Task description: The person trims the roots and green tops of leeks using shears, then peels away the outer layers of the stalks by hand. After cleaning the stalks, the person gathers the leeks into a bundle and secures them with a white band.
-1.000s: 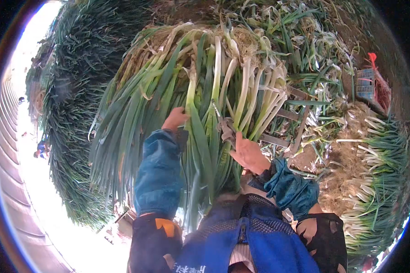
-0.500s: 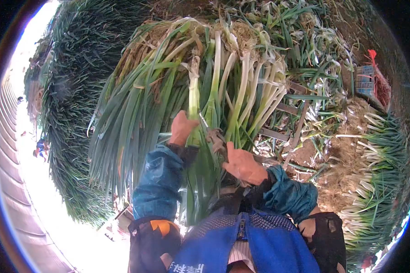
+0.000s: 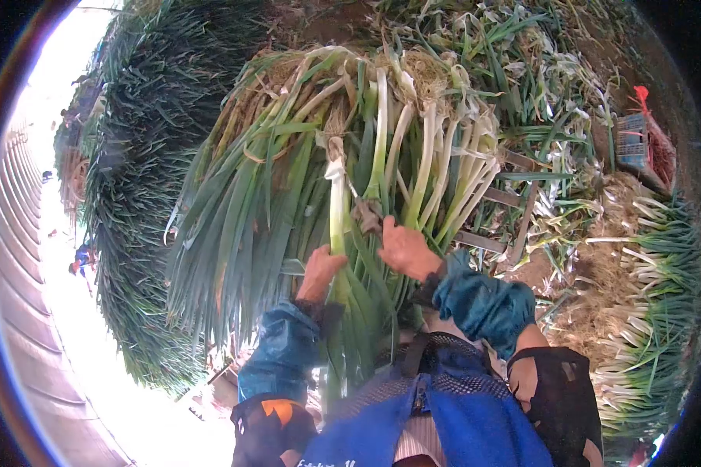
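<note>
My left hand point(image 3: 322, 270) is closed around the lower stalk of a leek point(image 3: 338, 210), its root end pointing away from me and its green leaves hanging toward my body. My right hand point(image 3: 407, 247) grips what looks like an air blow gun point(image 3: 368, 215), brownish, with a thin metal nozzle. The nozzle tip points at the pale stalk, close beside it. Loose white skin bunches just below the leek's roots. Right beneath my hands lies a heap of leeks point(image 3: 241, 202), roots toward the far side.
A tall stack of green leeks point(image 3: 140, 156) stands at left. Leaf scraps point(image 3: 522, 86) cover the ground at far right, beside a metal frame point(image 3: 526, 222). At right lies a row of leeks with white stalks point(image 3: 639, 296). A blue crate point(image 3: 632, 138) stands beyond.
My left hand and the leek have come closer to my body. My right hand has moved the blow gun farther away, toward the root end. White skin now bunches near the roots.
</note>
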The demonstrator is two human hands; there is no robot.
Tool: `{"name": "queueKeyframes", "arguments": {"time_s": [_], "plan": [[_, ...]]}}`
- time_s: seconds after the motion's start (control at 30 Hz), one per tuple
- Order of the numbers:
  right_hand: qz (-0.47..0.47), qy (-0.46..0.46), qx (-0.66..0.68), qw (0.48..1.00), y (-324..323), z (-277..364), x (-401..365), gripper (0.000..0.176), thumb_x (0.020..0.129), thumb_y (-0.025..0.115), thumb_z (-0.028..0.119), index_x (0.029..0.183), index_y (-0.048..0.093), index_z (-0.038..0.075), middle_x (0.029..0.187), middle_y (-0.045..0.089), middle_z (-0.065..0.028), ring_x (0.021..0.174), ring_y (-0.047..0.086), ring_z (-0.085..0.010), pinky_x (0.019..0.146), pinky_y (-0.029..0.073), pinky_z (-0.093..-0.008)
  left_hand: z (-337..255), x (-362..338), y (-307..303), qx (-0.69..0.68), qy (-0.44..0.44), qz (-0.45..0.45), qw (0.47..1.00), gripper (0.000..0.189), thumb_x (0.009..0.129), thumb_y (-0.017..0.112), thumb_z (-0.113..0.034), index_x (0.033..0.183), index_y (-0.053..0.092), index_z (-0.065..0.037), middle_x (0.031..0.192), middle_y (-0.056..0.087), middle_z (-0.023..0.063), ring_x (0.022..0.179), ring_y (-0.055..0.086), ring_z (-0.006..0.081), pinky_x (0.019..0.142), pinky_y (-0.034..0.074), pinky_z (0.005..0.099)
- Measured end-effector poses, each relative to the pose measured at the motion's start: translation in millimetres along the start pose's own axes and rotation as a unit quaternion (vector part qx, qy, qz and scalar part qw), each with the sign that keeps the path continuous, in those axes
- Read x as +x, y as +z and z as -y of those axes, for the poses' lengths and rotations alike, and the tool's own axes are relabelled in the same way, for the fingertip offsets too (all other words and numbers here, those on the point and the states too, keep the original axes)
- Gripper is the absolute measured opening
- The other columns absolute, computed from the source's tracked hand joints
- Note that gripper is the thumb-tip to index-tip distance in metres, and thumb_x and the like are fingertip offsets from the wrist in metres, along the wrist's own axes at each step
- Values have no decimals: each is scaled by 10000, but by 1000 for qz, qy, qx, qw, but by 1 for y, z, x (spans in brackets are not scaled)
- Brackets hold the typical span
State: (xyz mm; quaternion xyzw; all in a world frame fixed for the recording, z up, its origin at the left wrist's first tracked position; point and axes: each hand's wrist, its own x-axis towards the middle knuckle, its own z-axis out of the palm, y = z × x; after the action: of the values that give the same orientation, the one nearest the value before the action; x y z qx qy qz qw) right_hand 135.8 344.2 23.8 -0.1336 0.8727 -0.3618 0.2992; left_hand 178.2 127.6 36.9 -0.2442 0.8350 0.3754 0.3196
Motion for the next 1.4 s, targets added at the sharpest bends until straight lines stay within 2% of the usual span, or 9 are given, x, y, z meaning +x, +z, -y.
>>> {"name": "queueKeyframes", "arguments": {"time_s": [0.23,0.3,0.43,0.63,0.83,1.0,1.13,1.2,1.4], "plan": [[46,-34,-38,998,-7,16,-42,566,776,546,192,1166,314,-147,725,587,-241,654,599,-402,580,481,-470,25,-22,12,-247,-94,70,962,306,757,637,-221,943,599,20,735,564,73,702,544,181,635,429,317],[56,-61,-54,995,-1,9,-48,675,766,562,202,1243,260,-168,727,585,-234,655,594,-398,600,483,-467,57,-22,17,-170,11,73,983,331,752,635,-182,1039,582,-25,876,562,110,822,536,228,714,431,330],[22,-47,-50,997,6,10,-1,455,747,533,109,1096,362,-127,672,613,-226,621,630,-369,538,501,-444,61,-36,11,-6,154,66,986,450,748,617,-110,1189,528,-116,1106,502,161,1028,472,312,848,406,358],[-23,-27,-69,997,15,6,41,392,750,538,132,1028,387,-99,674,605,-226,631,620,-378,525,486,-458,46,-48,5,65,353,-31,933,371,750,608,-125,1111,567,-50,1026,541,149,931,515,253,780,432,331],[6,-81,-32,996,-16,14,-38,465,763,583,189,1069,367,-88,716,589,-231,666,609,-389,550,485,-466,-11,-11,-32,-161,87,-31,983,316,716,615,-206,927,595,30,717,569,77,633,516,158,577,427,312],[97,8,-41,994,-46,38,-82,567,782,635,253,1131,327,-72,764,572,-244,696,588,-409,573,480,-465,-164,26,-95,-76,239,-53,967,311,746,571,-230,929,579,22,710,546,60,622,498,133,539,413,289],[39,40,-19,998,-37,-6,-81,535,782,640,227,1117,327,-47,757,571,-238,709,587,-417,580,476,-465,-194,76,-76,-114,252,-51,960,289,747,607,-229,878,570,27,701,551,62,589,508,154,534,423,308],[-22,71,12,997,-49,-22,-80,526,779,642,219,1114,330,-40,746,573,-237,707,584,-423,580,469,-468,-160,117,-31,220,250,-129,934,357,733,651,-306,915,557,-14,867,608,206,819,601,346,705,479,434],[-72,88,-19,993,-62,-39,-78,513,781,627,267,1085,358,-46,693,568,-245,683,579,-425,568,457,-479,-80,64,67,160,149,-19,976,413,699,672,-290,990,517,-41,887,622,235,851,596,404,730,466,489]]}}
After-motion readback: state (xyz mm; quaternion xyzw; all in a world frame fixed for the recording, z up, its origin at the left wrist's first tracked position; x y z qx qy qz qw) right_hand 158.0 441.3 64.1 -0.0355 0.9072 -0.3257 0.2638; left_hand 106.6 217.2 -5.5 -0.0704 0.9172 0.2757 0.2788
